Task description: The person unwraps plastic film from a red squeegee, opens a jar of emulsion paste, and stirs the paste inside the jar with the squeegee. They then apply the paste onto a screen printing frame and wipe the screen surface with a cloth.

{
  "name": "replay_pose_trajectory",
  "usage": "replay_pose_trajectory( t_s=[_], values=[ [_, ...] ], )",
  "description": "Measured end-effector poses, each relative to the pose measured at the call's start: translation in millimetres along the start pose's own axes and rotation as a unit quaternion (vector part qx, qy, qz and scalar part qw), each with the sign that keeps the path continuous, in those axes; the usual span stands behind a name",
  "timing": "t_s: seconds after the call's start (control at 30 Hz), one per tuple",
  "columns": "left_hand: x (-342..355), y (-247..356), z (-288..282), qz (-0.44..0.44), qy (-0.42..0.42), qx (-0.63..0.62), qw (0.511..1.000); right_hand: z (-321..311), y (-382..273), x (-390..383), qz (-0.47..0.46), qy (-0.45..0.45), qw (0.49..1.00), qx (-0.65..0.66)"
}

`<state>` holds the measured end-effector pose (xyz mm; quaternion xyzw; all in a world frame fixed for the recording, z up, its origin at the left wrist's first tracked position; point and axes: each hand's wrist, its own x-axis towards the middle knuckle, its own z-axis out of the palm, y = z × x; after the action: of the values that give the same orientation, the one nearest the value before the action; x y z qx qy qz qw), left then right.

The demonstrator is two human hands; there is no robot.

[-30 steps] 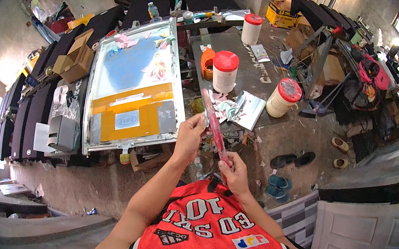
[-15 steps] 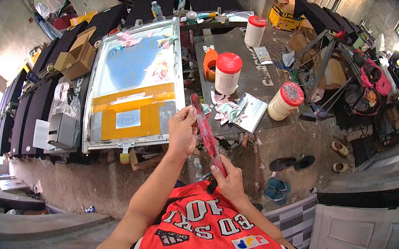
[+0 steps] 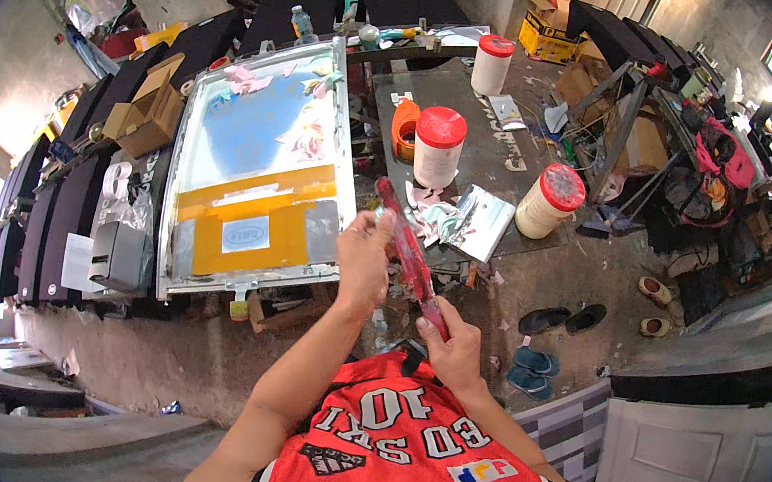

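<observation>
My right hand [image 3: 450, 347] grips the lower end of a long, flat, red-stained tool [image 3: 408, 259] held at a slant. My left hand [image 3: 362, 257] is closed at its upper part, its fingers against the edge, around a small pale bit I cannot make out clearly. Beyond the tool lie crumpled pastel scraps [image 3: 434, 210] and a flat silvery-white packet [image 3: 481, 224]. Red-lidded white tubs [image 3: 436, 155] stand on the dark table [image 3: 501, 256]. Left of my hands is a framed screen [image 3: 266, 118] with orange tape and pastel scraps on it.
An orange container [image 3: 405, 117] sits beside a tub. An open cardboard box [image 3: 144, 117] is at left, among black padded boards [image 3: 66, 228]. A cluttered rack [image 3: 710, 147] stands at right. Sandals [image 3: 534, 373] lie on the floor, near a white panelled door [image 3: 699, 458].
Both hands and the red tool have shifted slightly over the last second, the tool's upper end moving a little left and down. The grip looks much the same.
</observation>
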<state>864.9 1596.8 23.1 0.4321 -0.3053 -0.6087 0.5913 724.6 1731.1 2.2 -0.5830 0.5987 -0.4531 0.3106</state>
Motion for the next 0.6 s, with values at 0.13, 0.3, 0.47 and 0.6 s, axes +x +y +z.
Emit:
replay_pose_trajectory(
  t_s=[0.13, 0.3, 0.47, 0.6],
  values=[
    [-19, -7, 1, -0.052, -0.076, -0.09, 0.992, -8, 8, 11, 0.018, 0.001, 0.998, 0.064],
    [-19, 1, -13, -0.083, -0.161, -0.211, 0.961, -18, 11, 13, 0.101, -0.07, 0.983, 0.139],
    [-18, -2, -15, -0.096, -0.072, -0.132, 0.984, -11, 10, 14, 0.041, -0.075, 0.988, 0.13],
    [-20, -7, -7, -0.043, -0.053, -0.04, 0.997, 1, 4, 12, 0.001, -0.074, 0.996, 0.056]
  ],
)
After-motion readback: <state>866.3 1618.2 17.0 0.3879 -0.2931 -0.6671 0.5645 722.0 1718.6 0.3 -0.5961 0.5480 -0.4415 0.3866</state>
